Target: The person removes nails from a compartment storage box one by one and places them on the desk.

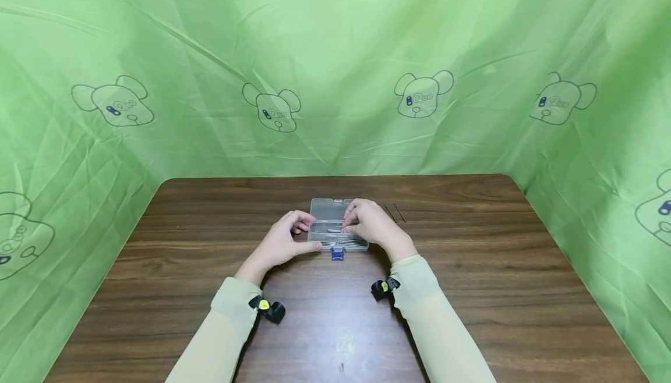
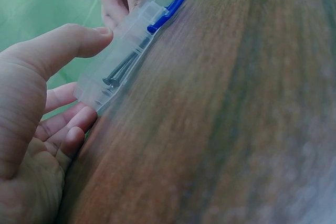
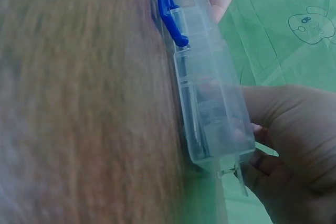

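Note:
A clear plastic compartment box (image 1: 321, 237) lies on the table with its lid (image 1: 326, 209) folded back and a blue latch (image 1: 338, 253) at the front. Long nails (image 2: 119, 72) lie in its front compartment. My left hand (image 1: 280, 243) holds the box's left end, thumb at the front corner and fingers along the side. My right hand (image 1: 372, 221) reaches over the right part, fingers curled and fingertips down in the rear compartment. Close to those fingertips lies a short shiny metal piece (image 1: 334, 231). I cannot tell whether the right fingertips pinch something.
Two thin dark nails (image 1: 400, 213) lie on the wooden table (image 1: 472, 255) right of the box, just past my right hand. Green cloth (image 1: 335, 34) printed with bear heads hangs at the back and both sides. A small black camera is strapped to each wrist.

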A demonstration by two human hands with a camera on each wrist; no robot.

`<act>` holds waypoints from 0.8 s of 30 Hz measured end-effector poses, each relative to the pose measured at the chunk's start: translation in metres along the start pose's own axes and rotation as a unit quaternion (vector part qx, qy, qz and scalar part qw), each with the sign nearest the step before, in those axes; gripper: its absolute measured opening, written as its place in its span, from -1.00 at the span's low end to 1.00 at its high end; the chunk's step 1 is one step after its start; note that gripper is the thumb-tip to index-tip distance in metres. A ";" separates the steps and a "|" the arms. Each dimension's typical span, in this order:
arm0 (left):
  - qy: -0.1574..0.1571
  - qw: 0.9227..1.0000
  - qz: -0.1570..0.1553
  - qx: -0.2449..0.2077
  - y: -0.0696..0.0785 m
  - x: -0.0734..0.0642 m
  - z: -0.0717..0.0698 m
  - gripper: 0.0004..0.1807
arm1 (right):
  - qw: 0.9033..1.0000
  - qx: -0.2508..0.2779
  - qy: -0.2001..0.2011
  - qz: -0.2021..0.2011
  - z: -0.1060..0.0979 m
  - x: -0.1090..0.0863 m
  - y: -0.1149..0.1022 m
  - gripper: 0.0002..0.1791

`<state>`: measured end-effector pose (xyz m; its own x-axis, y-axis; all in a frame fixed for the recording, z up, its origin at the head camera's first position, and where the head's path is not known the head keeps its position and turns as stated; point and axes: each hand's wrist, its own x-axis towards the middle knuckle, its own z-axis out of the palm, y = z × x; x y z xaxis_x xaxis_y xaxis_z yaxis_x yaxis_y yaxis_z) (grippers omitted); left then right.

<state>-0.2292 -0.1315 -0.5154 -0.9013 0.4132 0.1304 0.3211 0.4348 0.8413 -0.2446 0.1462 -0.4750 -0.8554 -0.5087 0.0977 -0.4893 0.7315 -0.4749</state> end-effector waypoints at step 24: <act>-0.002 1.000 -0.002 0.000 0.000 0.001 0.000 -0.31 | 0.998 -0.012 -0.016 -0.052 -0.001 0.000 0.004 -0.89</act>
<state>-0.2302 -0.1310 -0.5151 -0.9016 0.4142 0.1247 0.3170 0.4365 0.8420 -0.2463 0.1494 -0.4758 -0.7941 -0.5966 0.1161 -0.5789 0.6843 -0.4433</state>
